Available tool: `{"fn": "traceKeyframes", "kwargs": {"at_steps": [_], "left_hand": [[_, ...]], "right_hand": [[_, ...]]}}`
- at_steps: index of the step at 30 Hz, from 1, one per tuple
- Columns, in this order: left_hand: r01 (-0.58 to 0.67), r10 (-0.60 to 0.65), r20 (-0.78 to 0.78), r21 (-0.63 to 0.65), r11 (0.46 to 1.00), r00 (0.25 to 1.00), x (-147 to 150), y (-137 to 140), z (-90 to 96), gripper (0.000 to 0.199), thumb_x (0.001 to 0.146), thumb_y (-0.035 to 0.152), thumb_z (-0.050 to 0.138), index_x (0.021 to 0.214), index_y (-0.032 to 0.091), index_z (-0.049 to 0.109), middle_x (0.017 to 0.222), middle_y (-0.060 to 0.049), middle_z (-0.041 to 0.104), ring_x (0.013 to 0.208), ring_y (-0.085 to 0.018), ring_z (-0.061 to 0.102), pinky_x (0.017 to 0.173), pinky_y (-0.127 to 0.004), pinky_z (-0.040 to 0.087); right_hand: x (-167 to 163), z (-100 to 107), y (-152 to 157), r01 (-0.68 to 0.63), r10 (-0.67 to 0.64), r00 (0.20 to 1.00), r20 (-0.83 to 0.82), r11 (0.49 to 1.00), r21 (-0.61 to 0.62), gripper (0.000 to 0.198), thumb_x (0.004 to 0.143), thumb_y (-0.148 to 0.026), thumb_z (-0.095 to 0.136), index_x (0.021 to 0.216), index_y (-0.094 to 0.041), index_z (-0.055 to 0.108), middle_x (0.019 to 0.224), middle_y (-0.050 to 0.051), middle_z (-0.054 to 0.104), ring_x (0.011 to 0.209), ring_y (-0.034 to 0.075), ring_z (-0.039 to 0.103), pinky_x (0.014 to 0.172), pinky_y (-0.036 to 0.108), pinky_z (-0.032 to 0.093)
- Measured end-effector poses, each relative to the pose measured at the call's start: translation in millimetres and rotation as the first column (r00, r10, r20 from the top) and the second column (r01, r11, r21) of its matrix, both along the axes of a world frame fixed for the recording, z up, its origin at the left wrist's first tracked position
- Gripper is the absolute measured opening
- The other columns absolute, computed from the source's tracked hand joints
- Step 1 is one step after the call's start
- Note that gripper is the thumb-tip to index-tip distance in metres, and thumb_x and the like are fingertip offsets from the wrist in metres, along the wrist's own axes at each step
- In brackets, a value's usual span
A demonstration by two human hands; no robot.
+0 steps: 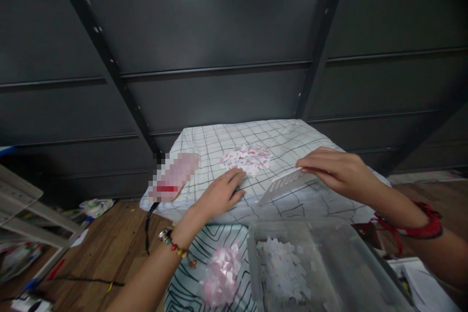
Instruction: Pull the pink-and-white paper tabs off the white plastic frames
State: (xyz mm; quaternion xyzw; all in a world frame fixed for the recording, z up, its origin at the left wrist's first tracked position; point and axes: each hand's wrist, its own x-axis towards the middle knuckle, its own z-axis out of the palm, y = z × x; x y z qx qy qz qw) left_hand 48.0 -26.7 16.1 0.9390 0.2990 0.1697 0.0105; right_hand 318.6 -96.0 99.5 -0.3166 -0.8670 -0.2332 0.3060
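The right hand point(338, 170) pinches a thin white rectangular card point(280, 186), its rowed marks blurred, over the checked-cloth worktop point(204, 141); the left hand point(221, 192), fingers loosely parted, rests beside heaped pink-and-white paper scraps point(252, 156).

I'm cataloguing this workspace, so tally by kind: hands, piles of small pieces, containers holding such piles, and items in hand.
Hands: 2 (left hand, right hand)
Piles: 3 (pink-and-white pile, pink pile, white pile)
Containers: 2 (patterned container, clear tub)
Items in hand: 1 (white flat piece)
Total: 8
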Motion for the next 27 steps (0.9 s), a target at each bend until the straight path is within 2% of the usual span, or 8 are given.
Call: {"fn": "traceKeyframes", "kwargs": {"at_steps": [5, 10, 12, 16, 20, 24, 27], "left_hand": [[-0.029, 0.031, 0.042, -0.039, 0.999, 0.999, -0.4, 0.1, -5.3, 0.045, 0.088, 0.031, 0.039, 0.13, 0.016, 0.033, 0.136, -0.011, 0.038, 0.127, -0.02, 0.032, 0.105, -0.037, 0.031], [-0.256, 0.26, 0.117, -0.053, 0.965, 0.959, -27.6, 9.6, -7.4, 0.046, 0.086, 0.031, 0.041, 0.129, 0.015, 0.034, 0.136, -0.013, 0.037, 0.128, -0.024, 0.03, 0.105, -0.042, 0.028], [-0.3, 0.307, 0.117, -0.07, 0.951, 0.945, -36.0, 13.9, -8.1, 0.047, 0.086, 0.031, 0.041, 0.128, 0.012, 0.036, 0.135, -0.015, 0.036, 0.127, -0.024, 0.031, 0.105, -0.042, 0.028], [-0.346, 0.358, 0.103, -0.116, 0.931, 0.928, -39.5, 18.0, -11.2, 0.049, 0.085, 0.033, 0.041, 0.128, 0.009, 0.035, 0.133, -0.017, 0.039, 0.125, -0.025, 0.035, 0.104, -0.041, 0.03], [-0.4, 0.414, 0.092, -0.136, 0.906, 0.906, -36.0, 16.6, -13.1, 0.048, 0.084, 0.032, 0.041, 0.127, 0.009, 0.038, 0.131, -0.017, 0.042, 0.122, -0.026, 0.039, 0.102, -0.04, 0.033], [-0.402, 0.411, 0.075, -0.112, 0.909, 0.908, -35.9, 14.9, -12.7, 0.045, 0.085, 0.033, 0.039, 0.123, 0.01, 0.042, 0.128, -0.015, 0.046, 0.119, -0.025, 0.042, 0.101, -0.039, 0.033], [-0.401, 0.408, 0.062, -0.097, 0.911, 0.911, -36.3, 14.1, -11.6, 0.043, 0.085, 0.033, 0.038, 0.122, 0.011, 0.043, 0.127, -0.014, 0.047, 0.118, -0.024, 0.043, 0.101, -0.038, 0.033]], "right_hand": [[2.1, -6.1, 6.2, 0.079, -0.079, 0.997, -0.004, 0.996, 0.049, 0.015, 0.084, -0.017, 0.044, 0.086, -0.016, 0.059, 0.076, 0.003, 0.067, 0.07, 0.013, 0.061, 0.067, 0.026, 0.048], [-1.7, -14.0, 12.2, 0.075, -0.075, 0.997, -0.002, 0.996, 0.043, 0.017, 0.085, -0.019, 0.043, 0.088, -0.017, 0.06, 0.077, 0.003, 0.067, 0.069, 0.013, 0.061, 0.067, 0.027, 0.047], [-6.8, -15.8, 15.2, 0.094, -0.093, 0.995, -0.034, 0.995, 0.041, 0.017, 0.085, -0.019, 0.044, 0.088, -0.017, 0.06, 0.077, 0.002, 0.068, 0.069, 0.013, 0.061, 0.067, 0.026, 0.047], [-20.6, -19.1, 28.5, 0.144, -0.137, 0.986, -0.091, 0.987, 0.072, 0.017, 0.083, -0.015, 0.046, 0.088, -0.016, 0.061, 0.078, 0.004, 0.068, 0.071, 0.014, 0.061, 0.067, 0.026, 0.046], [-34.9, -22.9, 43.4, 0.163, -0.159, 0.986, -0.04, 0.981, 0.108, 0.027, 0.078, -0.005, 0.041, 0.093, -0.016, 0.061, 0.08, 0.004, 0.067, 0.073, 0.016, 0.059, 0.066, 0.029, 0.043], [-44.4, -24.6, 52.7, 0.135, -0.132, 0.991, -0.028, 0.982, 0.13, 0.033, 0.074, -0.001, 0.04, 0.096, -0.015, 0.061, 0.081, 0.004, 0.066, 0.072, 0.015, 0.056, 0.068, 0.03, 0.039], [-44.7, -24.8, 60.5, 0.139, -0.131, 0.988, -0.078, 0.983, 0.117, 0.033, 0.075, -0.003, 0.04, 0.096, -0.017, 0.06, 0.082, 0.003, 0.065, 0.075, 0.015, 0.054, 0.076, 0.033, 0.035]]}}
